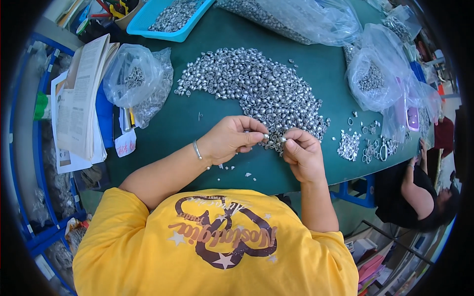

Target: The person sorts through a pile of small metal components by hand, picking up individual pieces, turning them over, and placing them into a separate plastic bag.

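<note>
Across the middle of the green table [207, 111] spreads a curved pile of small silver dome-shaped metal pieces [266, 84]. At the pile's near edge, my left hand [236, 135] pinches one small silver metal piece [266, 136] between thumb and forefinger. Close beside it, my right hand [302, 150] pinches another small silver metal piece [283, 139]. The two fingertips are a short gap apart. Several tiny pale bits [248, 174] lie on the table near my left wrist, which wears a silver bangle [197, 150].
A blue tray [180, 35] of metal pieces sits at the far left, above a plastic bag [131, 76] and stacked papers [81, 98]. More filled bags [373, 74] stand at the right, near small flat pieces [349, 145] and rings [383, 152]. Another person [414, 187] sits at the right.
</note>
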Demonstrator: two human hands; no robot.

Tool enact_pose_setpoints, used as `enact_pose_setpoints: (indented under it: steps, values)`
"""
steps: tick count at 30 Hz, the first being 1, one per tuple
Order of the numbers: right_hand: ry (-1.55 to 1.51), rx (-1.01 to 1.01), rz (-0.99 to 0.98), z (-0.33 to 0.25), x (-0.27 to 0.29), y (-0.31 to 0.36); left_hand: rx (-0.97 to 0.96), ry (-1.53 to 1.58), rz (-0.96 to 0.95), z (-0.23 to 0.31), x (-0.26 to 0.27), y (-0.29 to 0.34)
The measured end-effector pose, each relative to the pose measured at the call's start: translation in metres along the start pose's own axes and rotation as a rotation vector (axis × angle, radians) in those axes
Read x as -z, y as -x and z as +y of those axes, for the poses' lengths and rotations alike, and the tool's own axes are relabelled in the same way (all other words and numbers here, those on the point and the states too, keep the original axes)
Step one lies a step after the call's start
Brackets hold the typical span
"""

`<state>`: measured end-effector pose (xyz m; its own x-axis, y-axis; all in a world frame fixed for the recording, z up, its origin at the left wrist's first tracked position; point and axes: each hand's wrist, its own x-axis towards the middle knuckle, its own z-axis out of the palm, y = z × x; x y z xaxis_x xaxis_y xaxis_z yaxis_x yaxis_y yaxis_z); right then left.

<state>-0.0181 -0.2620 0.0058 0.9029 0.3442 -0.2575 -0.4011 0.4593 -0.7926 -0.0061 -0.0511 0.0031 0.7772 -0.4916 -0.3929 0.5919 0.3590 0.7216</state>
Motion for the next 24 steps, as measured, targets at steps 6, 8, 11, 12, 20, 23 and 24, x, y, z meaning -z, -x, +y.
enact_pose_setpoints:
  steps: [6, 8, 11, 12, 20, 23, 24]
  values:
    - [-0.235, -0.089, -0.139, -0.004, -0.006, 0.002, 0.036, 0.288, -0.127, -0.001, -0.001, 0.006]
    - [-0.098, 0.034, -0.089, 0.005, -0.008, 0.002, 0.03, 0.189, -0.069, 0.002, -0.003, 0.009]
    - [0.22, 0.238, 0.049, 0.013, -0.019, 0.002, -0.071, -0.01, 0.031, 0.001, -0.01, 0.011]
    - [0.374, 0.336, 0.064, 0.014, -0.021, 0.003, -0.086, -0.13, 0.059, 0.004, -0.013, 0.013]
    - [0.12, 0.256, 0.113, 0.007, -0.015, 0.001, -0.148, -0.385, 0.099, 0.006, -0.013, 0.018]
    - [-0.537, -0.013, 0.002, -0.006, 0.005, -0.004, -0.082, 0.09, 0.073, 0.005, 0.001, 0.019]
    - [-0.526, 0.018, -0.01, -0.008, 0.007, -0.006, -0.054, 0.207, 0.129, 0.013, 0.0, 0.02]
